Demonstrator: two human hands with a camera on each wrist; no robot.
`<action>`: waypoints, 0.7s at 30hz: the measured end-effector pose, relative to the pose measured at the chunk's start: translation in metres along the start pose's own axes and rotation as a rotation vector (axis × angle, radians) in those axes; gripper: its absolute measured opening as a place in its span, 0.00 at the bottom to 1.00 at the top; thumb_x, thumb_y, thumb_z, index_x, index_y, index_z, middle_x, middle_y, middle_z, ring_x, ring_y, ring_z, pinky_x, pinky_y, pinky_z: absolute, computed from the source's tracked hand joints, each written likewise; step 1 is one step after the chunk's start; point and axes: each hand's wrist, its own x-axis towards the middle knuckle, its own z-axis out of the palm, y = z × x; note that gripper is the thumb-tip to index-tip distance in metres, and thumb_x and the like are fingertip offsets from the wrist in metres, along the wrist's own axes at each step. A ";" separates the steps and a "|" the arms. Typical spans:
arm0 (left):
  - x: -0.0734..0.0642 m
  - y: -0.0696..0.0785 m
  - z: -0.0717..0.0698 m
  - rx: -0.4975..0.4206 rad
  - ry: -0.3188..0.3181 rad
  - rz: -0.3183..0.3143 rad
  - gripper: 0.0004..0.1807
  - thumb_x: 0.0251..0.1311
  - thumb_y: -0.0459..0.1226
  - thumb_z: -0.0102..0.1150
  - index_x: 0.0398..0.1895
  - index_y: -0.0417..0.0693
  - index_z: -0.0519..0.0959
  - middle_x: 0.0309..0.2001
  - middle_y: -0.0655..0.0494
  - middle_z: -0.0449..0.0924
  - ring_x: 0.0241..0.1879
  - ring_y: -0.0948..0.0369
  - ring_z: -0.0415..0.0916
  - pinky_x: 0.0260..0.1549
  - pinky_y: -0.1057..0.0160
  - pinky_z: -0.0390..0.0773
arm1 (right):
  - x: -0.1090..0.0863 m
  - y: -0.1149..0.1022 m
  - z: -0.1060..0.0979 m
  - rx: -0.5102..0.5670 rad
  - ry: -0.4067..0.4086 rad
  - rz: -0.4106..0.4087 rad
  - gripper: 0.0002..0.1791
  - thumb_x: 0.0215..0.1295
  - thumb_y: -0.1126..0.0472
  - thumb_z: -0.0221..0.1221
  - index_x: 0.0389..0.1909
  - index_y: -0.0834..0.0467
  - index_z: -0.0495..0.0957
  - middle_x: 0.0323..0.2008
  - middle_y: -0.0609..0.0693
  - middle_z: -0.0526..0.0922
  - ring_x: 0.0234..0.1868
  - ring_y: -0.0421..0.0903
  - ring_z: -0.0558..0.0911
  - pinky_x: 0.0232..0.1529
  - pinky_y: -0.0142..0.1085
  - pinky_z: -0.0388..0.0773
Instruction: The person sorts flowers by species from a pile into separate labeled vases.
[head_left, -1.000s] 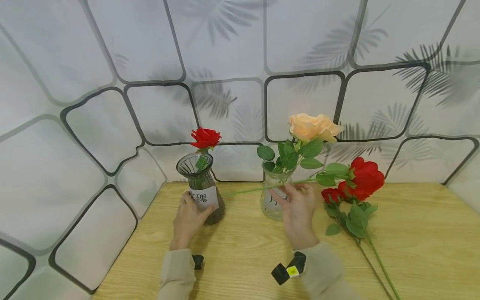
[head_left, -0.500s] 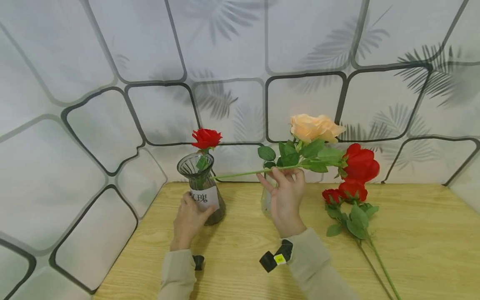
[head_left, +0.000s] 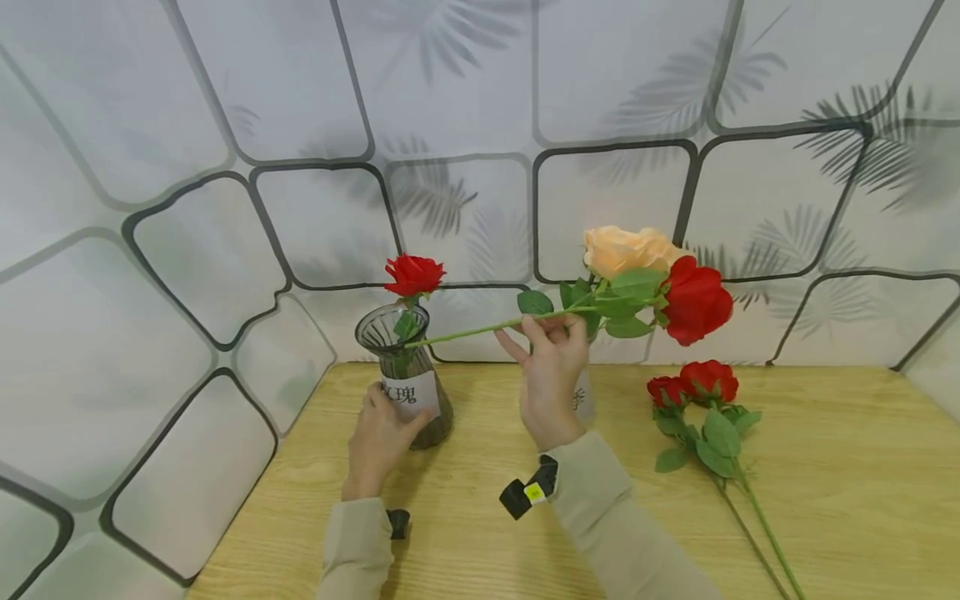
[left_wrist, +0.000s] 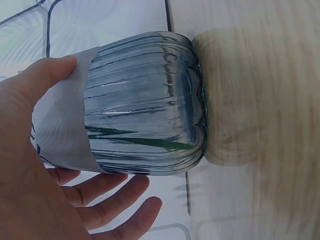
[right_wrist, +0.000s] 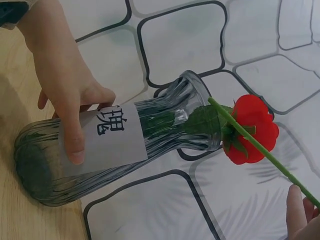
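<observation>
My left hand point(head_left: 377, 440) grips a grey ribbed glass vase point(head_left: 437, 425) around its white paper label, thumb on the near side. The left wrist view shows the vase base point(left_wrist: 190, 110) on the table. One red rose point(head_left: 414, 275) stands in this vase. My right hand point(head_left: 553, 379) pinches the green stem point(right_wrist: 260, 147) of another red rose point(head_left: 697, 300), held almost level with its bloom to the right. That stem's cut end appears by the vase rim point(right_wrist: 212, 110); in the head view it overlaps the neck. Whether it touches the glass, I cannot tell.
Behind my right hand, mostly hidden, stands a labelled clear vase point(head_left: 583, 398) bearing a peach rose point(head_left: 626, 250). Two more red roses point(head_left: 708, 381) lie on the wooden table point(head_left: 847, 467) at right. A patterned wall covering point(head_left: 465, 217) rises behind.
My right hand has moved up and left with the red rose, bringing its stem end from right of the grey vase to its neck. The left hand stays on the vase.
</observation>
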 end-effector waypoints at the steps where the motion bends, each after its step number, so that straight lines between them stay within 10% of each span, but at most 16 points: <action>1: 0.000 0.000 0.000 0.000 0.000 0.001 0.50 0.59 0.54 0.69 0.69 0.30 0.55 0.56 0.32 0.69 0.53 0.39 0.75 0.46 0.38 0.78 | 0.001 0.000 0.001 0.001 0.000 -0.003 0.14 0.69 0.81 0.53 0.34 0.61 0.61 0.34 0.55 0.72 0.36 0.48 0.83 0.42 0.49 0.85; 21: 0.000 0.000 0.000 0.006 0.004 0.010 0.50 0.60 0.55 0.68 0.69 0.29 0.55 0.56 0.31 0.69 0.52 0.39 0.75 0.46 0.39 0.78 | 0.014 0.019 0.033 -0.248 -0.205 -0.067 0.14 0.68 0.82 0.53 0.35 0.61 0.63 0.32 0.52 0.70 0.34 0.46 0.80 0.43 0.49 0.85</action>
